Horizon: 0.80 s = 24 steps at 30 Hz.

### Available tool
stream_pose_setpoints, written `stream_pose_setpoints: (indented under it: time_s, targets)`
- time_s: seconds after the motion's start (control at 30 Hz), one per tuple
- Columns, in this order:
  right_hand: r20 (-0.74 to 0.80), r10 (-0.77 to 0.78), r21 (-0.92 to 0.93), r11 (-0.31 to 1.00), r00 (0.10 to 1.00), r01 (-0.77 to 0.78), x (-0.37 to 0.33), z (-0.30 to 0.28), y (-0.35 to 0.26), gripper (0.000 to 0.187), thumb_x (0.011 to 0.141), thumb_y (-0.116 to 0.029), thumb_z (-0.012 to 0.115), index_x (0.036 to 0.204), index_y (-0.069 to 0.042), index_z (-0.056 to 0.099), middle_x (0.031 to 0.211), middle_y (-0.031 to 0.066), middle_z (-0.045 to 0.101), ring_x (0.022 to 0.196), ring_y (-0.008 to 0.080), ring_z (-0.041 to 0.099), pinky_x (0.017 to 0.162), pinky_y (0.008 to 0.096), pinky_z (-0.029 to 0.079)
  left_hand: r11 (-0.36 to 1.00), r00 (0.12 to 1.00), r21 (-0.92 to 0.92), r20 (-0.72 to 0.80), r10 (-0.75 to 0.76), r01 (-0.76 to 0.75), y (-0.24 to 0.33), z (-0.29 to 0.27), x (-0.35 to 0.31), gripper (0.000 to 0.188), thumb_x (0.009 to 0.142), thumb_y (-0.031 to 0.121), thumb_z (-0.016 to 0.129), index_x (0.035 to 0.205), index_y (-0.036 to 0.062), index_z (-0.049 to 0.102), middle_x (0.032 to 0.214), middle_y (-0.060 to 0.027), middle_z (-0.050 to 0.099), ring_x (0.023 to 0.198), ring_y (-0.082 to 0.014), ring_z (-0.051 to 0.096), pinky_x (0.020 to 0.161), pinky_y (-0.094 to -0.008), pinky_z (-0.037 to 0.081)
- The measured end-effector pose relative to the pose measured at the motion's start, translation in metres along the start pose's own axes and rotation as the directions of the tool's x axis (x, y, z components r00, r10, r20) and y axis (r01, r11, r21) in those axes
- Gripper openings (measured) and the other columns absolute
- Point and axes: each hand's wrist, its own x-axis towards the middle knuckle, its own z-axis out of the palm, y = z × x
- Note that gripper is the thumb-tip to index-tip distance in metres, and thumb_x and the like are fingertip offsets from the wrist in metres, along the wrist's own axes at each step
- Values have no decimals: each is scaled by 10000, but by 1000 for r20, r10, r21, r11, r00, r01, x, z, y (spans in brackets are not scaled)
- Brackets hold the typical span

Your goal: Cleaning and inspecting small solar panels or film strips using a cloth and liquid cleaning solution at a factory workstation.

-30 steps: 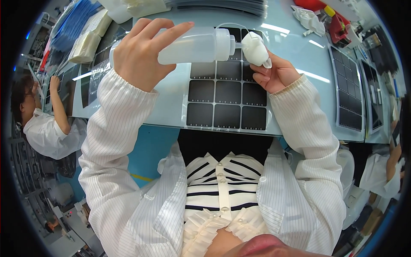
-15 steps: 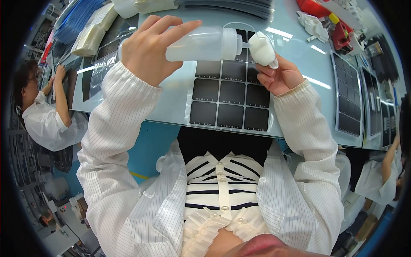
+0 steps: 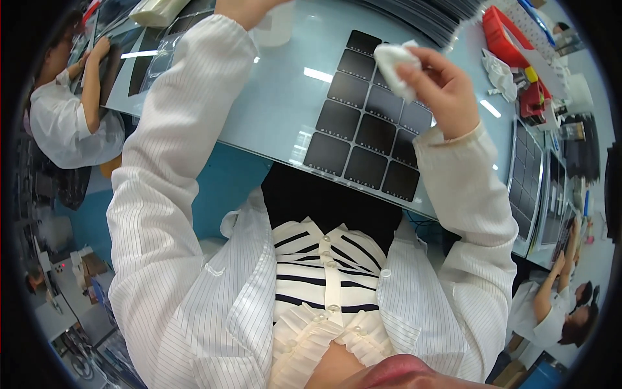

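Observation:
My left hand (image 3: 247, 9) is at the upper edge of the view, its fingers mostly cut off. A translucent squeeze bottle (image 3: 275, 29) is right by it, its lower part at the tabletop, and the hand appears closed round it. My right hand (image 3: 447, 87) pinches a folded white wipe (image 3: 395, 68) between thumb and fingers. The wipe is over the far part of a sheet with a grid of dark rounded rectangles (image 3: 376, 134). Whether it touches the sheet I cannot tell. Wipe and hand hide some of the rectangles.
Beyond the sheet lies a stack of dark sheets (image 3: 414, 16). A red tray (image 3: 502, 39) and a crumpled white wipe (image 3: 499, 76) are at the far right. Another gridded sheet (image 3: 523, 172) lies at the right. Co-workers sit at left (image 3: 65, 129) and right (image 3: 551, 298).
My left hand has carried the bottle up and away from the wipe, turning it upright. My right hand has turned the wipe over toward the sheet. The view has shifted.

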Motion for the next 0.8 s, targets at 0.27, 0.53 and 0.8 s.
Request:
stream_pose_setpoints:
  time_s: [0.27,0.53,0.8]
  targets:
    - [606,-295,-419,672,739,611,-48,50,-1,265,742,-81,671,1003,-77,629,861,96,578,677,220,606,595,292,490,989,994,117,-73,-83,91,-46,-18,19,638,672,166,797,1189,-11,466,1116,-156,585,1049,-263,572,893,-354,450]
    - [317,-267,-587,698,910,409,-25,19,25,321,742,-54,668,1055,-76,604,917,110,571,739,262,618,625,308,505,831,905,450,-105,412,-326,-8,-9,-61,343,778,139,685,1062,8,543,876,-91,579,748,-211,576,661,-289,474]
    - [186,-300,-649,678,936,346,23,-15,55,248,770,-98,658,1014,-58,639,808,83,575,632,216,577,578,290,468,933,835,193,525,164,-304,5,16,-143,505,795,-28,509,1281,105,479,1210,-135,545,1163,-328,471,992,-391,379]
